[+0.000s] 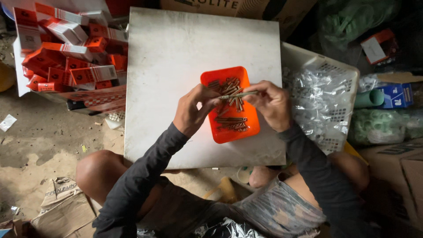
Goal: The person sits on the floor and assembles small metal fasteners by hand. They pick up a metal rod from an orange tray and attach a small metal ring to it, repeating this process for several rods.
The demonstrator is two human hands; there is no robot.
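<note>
A thin metal rod (238,94) lies level between the two hands, just above the orange tray (252,128). The left hand (194,108) pinches its left end with thumb and fingertips pressed together. The right hand (269,103) pinches the right end in the same way, and the other fingers curl in toward the palm. Both hands hover over the tray and do not touch it, as far as the view shows.

In the tray lie many small metal bolts (231,122), brown and grey, in a loose heap near the top and a few in rows lower down. The tray stands on a white board (176,53), which rests across the person's knees. The person sits on the ground and wears dark long sleeves.

To the right of the board, touching its edge, stands a white plastic basket (335,70) full of small clear bags (308,94). To the left of the board lies a pile of red and white cardboard boxes (66,53). A flat brown carton (61,207) lies on the dirt floor near the left knee.
</note>
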